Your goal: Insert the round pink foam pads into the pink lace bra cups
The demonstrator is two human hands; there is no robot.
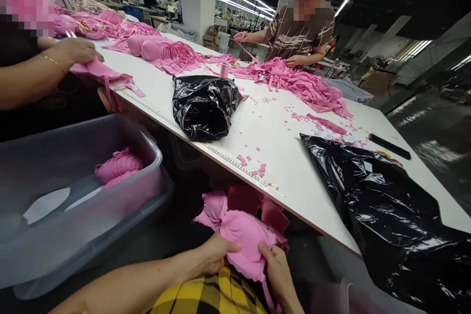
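A pink bra (pixel 247 236) is stretched between my two hands, low in the view, above my yellow and black checked clothing. My left hand (pixel 217 250) grips one side of a cup, its thumb lying on the fabric. On the other side, my right hand (pixel 276 264) pinches the cup's edge between thumb and fingers. A pink strap (pixel 268 290) hangs down beside the right hand. Behind the bra, darker reddish pieces (pixel 274 218) show in the shade under the table's edge; what they are I cannot make out.
A white table (pixel 279 113) with a ruler strip along its edge carries black plastic bags (pixel 375 191), pink scraps and a pile of pink bras (pixel 294 78). A grey plastic bin (pixel 156 154) stands at left. One co-worker's hand (pixel 79 51) holds pink fabric; another person stands across the table.
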